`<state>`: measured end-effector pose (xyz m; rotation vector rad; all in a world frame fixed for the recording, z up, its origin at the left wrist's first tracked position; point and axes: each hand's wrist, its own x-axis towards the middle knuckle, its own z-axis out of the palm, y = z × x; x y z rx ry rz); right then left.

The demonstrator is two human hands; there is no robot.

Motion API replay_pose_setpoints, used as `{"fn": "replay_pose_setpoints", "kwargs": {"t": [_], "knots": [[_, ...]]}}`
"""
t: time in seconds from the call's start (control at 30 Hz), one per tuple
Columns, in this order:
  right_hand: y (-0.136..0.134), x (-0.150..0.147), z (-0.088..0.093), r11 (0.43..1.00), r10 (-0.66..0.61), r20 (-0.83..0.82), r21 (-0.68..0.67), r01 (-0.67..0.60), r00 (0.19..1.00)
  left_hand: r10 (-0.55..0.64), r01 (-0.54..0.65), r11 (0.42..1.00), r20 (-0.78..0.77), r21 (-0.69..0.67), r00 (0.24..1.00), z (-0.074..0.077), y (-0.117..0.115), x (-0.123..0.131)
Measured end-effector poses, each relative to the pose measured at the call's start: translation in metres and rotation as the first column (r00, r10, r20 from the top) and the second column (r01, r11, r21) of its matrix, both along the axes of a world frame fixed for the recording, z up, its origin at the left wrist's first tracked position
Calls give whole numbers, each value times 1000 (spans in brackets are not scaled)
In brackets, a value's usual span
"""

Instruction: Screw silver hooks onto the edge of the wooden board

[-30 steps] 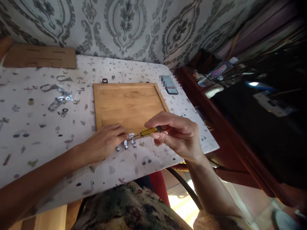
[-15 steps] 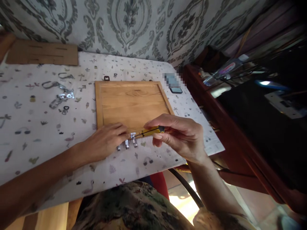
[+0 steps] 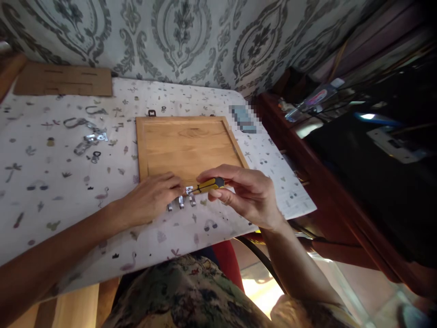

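Note:
A wooden board (image 3: 186,146) with a raised rim lies flat on the patterned tablecloth. At its near edge sits a small metal hook bracket (image 3: 180,199) with three prongs hanging over the cloth. My left hand (image 3: 152,196) rests on the board's near edge, fingers curled down onto the bracket. My right hand (image 3: 244,193) pinches a yellow-and-black screwdriver (image 3: 205,186), held almost level, its tip at the bracket's top plate.
Loose metal hooks and brackets (image 3: 85,136) lie on the cloth at the left. A flat cardboard piece (image 3: 63,82) lies at the back left. A blurred phone (image 3: 243,119) sits right of the board. A dark wooden cabinet (image 3: 307,150) stands beyond the table's right edge.
The right hand and screwdriver have shifted slightly left, closer to the bracket. The left hand has stayed on the bracket. The view has drifted a little.

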<state>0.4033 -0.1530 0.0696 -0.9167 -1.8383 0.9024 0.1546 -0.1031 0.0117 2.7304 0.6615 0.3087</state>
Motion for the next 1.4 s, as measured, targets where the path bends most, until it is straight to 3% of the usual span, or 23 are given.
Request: {"fn": "replay_pose_setpoints", "kwargs": {"t": [0.17, 0.47, 0.6, 0.83, 1.4], "knots": [[0, -2, -3, 985, -132, 25, 111, 129, 991, -7, 7, 1000, -63, -1, 998, 3, 0, 2], [-8, -5, -3, 952, -210, 23, 231, 199, 977, -7, 8, 999, -35, 37, 999, 6, -1, 2], [-9, -8, -4, 929, -306, 2, 218, 298, 952, -9, 10, 1000, -30, 25, 1000, 4, -1, 1], [-6, -8, -10, 945, -297, 10, 147, 293, 955, -10, 11, 1000, -21, 16, 1000, 4, -1, 2], [-5, -8, -9, 946, -289, 21, 162, 282, 957, -8, 8, 1000, -32, 2, 999, 3, 0, 0]]}}
